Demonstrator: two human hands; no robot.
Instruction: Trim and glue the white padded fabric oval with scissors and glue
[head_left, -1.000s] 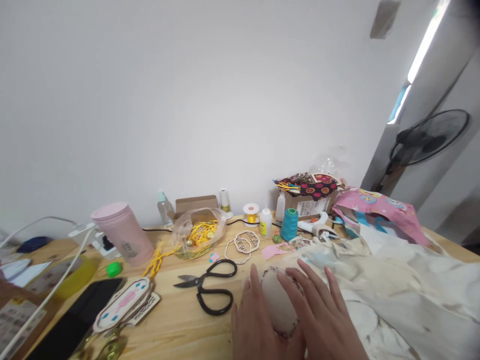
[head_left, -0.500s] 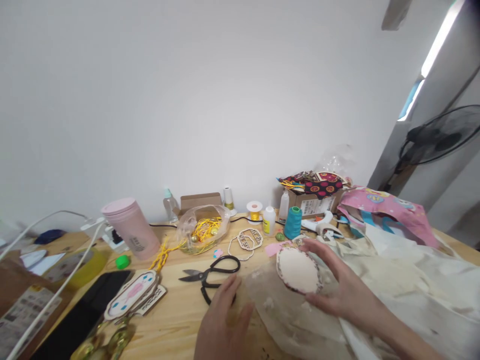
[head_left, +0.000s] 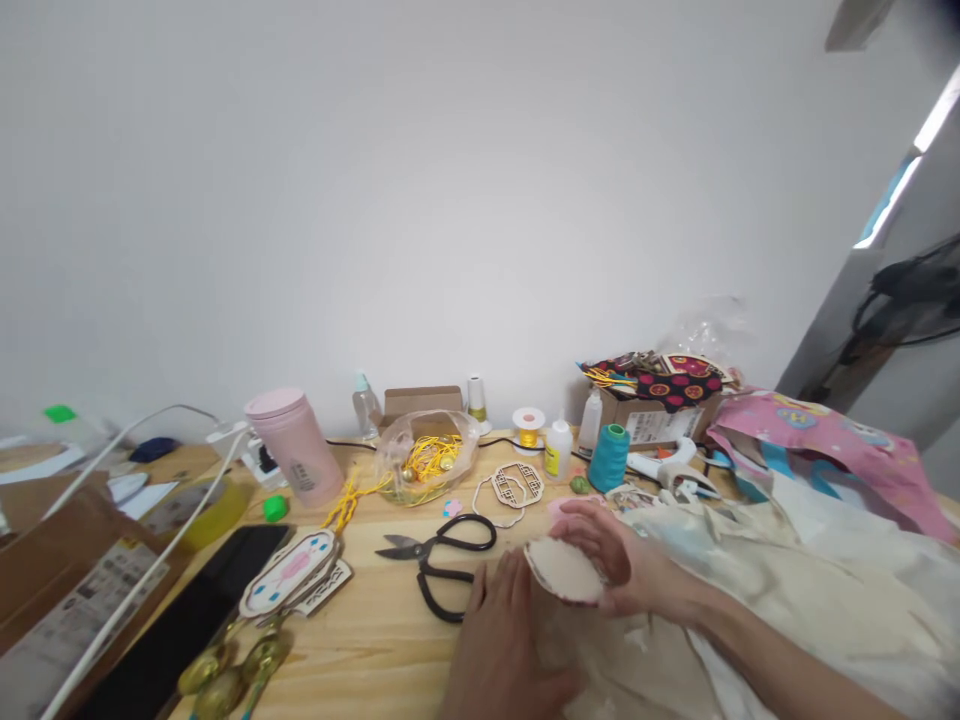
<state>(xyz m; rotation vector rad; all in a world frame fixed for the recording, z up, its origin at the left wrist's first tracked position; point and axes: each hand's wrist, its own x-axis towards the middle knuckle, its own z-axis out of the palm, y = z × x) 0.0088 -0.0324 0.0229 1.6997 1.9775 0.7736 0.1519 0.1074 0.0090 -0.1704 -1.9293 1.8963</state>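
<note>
My right hand [head_left: 626, 565] grips an oval cream-white piece [head_left: 564, 572] with a dark patterned rim, thumb at the near edge and fingers at the far side. The piece is tilted, its plain face towards me. Just left of it, my left hand [head_left: 502, 635] lies with fingers stretched forward and together, holding nothing I can see. Its fingertips are close to the piece's left edge; whether they touch is unclear. Black-handled scissors [head_left: 442, 565] lie open beside my left hand. A crumpled translucent sheet [head_left: 622, 660] is under the hands.
Behind stand a teal thread cone [head_left: 609, 458], a white bottle [head_left: 558, 450] and a yellow thread spool [head_left: 528, 430]. A wooden lattice cutout [head_left: 517, 484] lies nearer. At left are a pink tumbler [head_left: 296, 445], a black phone [head_left: 202, 610] and decorated tags [head_left: 291, 572]. Pale fabric [head_left: 787, 570] covers the right.
The right hand has brought the oval piece left and nearer, tilting it flatter. My left hand has moved right, away from the scissors and up to the piece. The view has turned slightly left.
</note>
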